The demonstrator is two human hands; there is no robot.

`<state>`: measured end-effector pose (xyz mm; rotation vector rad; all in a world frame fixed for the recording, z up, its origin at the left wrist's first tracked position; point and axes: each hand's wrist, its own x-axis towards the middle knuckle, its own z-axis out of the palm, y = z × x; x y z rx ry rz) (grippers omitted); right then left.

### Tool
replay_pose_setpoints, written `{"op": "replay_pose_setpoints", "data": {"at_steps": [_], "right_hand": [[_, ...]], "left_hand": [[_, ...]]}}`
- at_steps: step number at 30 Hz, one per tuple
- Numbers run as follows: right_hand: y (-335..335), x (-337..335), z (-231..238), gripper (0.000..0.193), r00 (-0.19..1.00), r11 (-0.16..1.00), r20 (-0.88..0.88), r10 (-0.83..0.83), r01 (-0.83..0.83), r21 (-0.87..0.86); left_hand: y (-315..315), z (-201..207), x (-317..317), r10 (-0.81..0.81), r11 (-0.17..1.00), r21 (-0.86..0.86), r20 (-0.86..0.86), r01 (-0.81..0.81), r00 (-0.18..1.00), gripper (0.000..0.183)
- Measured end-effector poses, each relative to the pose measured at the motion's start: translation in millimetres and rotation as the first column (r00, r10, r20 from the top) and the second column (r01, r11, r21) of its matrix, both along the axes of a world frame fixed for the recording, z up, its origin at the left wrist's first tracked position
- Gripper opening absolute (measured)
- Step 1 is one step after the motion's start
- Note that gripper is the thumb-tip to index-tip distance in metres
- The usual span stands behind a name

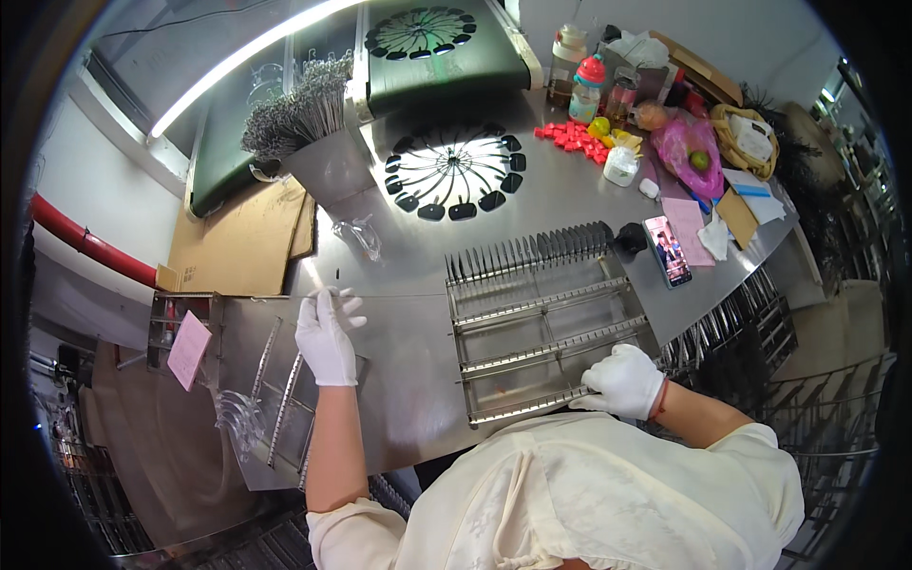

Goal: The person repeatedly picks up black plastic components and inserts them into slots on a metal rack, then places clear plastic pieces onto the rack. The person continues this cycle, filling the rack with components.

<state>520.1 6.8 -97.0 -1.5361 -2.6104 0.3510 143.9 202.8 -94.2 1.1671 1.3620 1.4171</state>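
My left hand point(328, 340), in a white glove, is over the tabletop left of centre. Its fingers are apart and no held thing shows. My right hand point(622, 382), also gloved, has its fingers curled at the near right edge of a metal rack point(549, 359). The rack lies flat, with several notched crossbars. Along its far bar stands a row of dark, flat, blade-like pieces point(527, 255). Beyond it, dark paddle-ended pieces point(453, 163) form a ring on the table. Left of my left forearm is another notched metal frame point(278, 408).
A similar ring point(421, 33) sits on a green conveyor belt point(446, 81). A metal bin point(332, 166) holds thin wire hooks, near cardboard point(237, 237). A lit phone point(668, 252), pink paper point(689, 231), red pieces point(572, 140) and bottles point(586, 90) occupy the right side.
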Motion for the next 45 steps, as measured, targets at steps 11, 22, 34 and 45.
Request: {"op": "replay_pose_setpoints", "data": {"at_steps": [11,22,34,45], "right_hand": [[-7.4,19.2,-4.2,0.041,0.999,0.999,0.011,0.039,-0.039,0.015],[13.4,10.5,30.2,0.047,0.999,1.0,0.033,0.0,0.0,0.019],[23.9,-4.4,34.3,0.05,1.0,0.999,-0.002,-0.006,0.006,0.053],[47.2,-24.2,5.9,0.052,0.993,0.995,-0.116,0.023,-0.012,0.096]], "left_hand": [[93.8,-25.4,-28.4,-0.123,0.961,-0.228,0.157,0.157,0.98,0.02],[71.5,-136.5,-22.3,0.089,0.82,-0.536,0.467,0.202,0.88,0.025],[42.9,-132.9,45.5,0.026,0.626,-0.432,0.844,0.65,0.536,0.043],[58.8,-120.3,58.5,-0.03,0.886,-0.42,0.366,0.194,0.93,0.02]]}}
